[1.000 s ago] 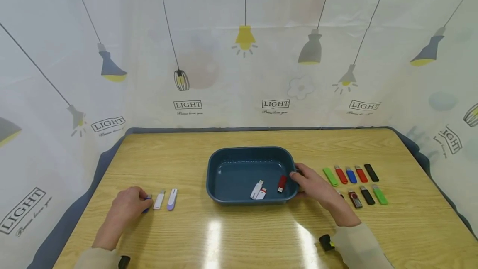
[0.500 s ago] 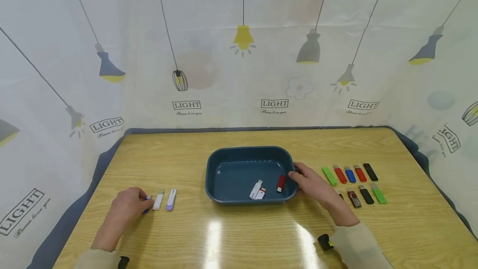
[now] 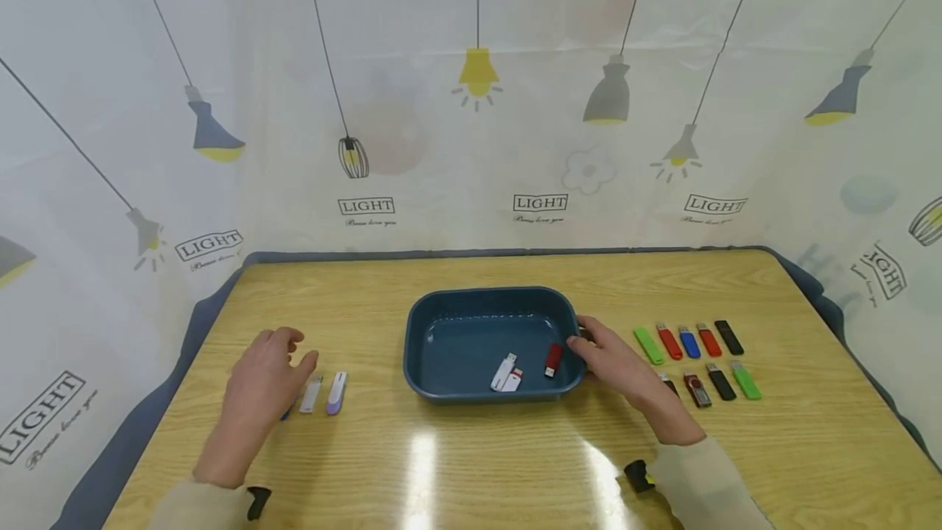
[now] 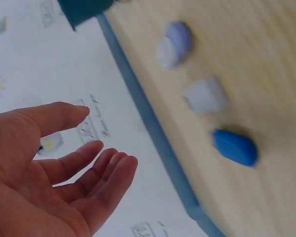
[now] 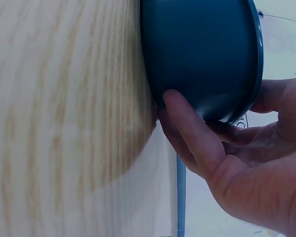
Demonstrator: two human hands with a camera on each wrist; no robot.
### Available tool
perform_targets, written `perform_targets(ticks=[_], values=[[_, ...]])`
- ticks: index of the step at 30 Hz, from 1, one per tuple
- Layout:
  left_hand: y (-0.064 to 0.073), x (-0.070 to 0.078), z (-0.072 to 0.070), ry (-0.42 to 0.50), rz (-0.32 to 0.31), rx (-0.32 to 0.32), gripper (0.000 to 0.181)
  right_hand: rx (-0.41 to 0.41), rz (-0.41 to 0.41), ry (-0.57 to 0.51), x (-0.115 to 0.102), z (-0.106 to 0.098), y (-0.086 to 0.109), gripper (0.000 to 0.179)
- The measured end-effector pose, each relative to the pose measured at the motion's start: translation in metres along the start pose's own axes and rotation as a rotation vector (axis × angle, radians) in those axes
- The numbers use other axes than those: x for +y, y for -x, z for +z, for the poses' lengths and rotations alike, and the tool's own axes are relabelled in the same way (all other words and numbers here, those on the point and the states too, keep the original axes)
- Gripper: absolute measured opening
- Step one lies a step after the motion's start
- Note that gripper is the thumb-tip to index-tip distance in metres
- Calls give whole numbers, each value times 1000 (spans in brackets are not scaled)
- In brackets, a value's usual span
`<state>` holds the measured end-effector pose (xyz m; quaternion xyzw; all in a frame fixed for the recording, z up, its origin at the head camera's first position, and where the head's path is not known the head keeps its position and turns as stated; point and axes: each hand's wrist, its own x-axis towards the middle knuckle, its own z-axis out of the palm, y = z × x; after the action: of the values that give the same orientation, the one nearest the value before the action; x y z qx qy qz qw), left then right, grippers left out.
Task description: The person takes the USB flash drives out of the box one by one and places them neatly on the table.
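My left hand [image 3: 265, 379] is raised above the table's left side, its fingers loosely spread with nothing between them. Beneath it lies a blue USB stick [image 4: 235, 147], mostly hidden by the hand in the head view. To its right are a white USB stick [image 3: 311, 395] and a white-and-purple USB stick [image 3: 336, 393]. My right hand [image 3: 614, 360] grips the right end of a dark teal tray [image 3: 471, 397], thumb over the rim and fingers against the outer wall. Inside the tray lie a red USB stick [image 3: 553, 360] and two overlapping white ones [image 3: 504, 372].
Right of the tray, several USB sticks lie in two rows, among them a green stick [image 3: 648, 346], a blue stick [image 3: 689, 343] and a black stick [image 3: 729, 337]. A printed cloth backdrop [image 3: 441, 145] rises behind the wooden table [image 3: 353, 301].
My left hand has let go of the blue USB stick and lifted up and slightly away from it, fingers spreading. My right hand stays on the tray.
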<state>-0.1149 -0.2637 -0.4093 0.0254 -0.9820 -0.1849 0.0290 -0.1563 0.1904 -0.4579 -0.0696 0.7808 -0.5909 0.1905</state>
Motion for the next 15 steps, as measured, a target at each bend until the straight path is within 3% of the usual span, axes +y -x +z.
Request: perform_targets(ticks=[7, 15], values=[[-3, 52, -6, 75, 136, 51, 35, -18, -2, -26, 0, -1, 1, 56], [-16, 103, 6, 87, 222, -8, 36, -11, 1, -14, 0, -1, 1, 55]])
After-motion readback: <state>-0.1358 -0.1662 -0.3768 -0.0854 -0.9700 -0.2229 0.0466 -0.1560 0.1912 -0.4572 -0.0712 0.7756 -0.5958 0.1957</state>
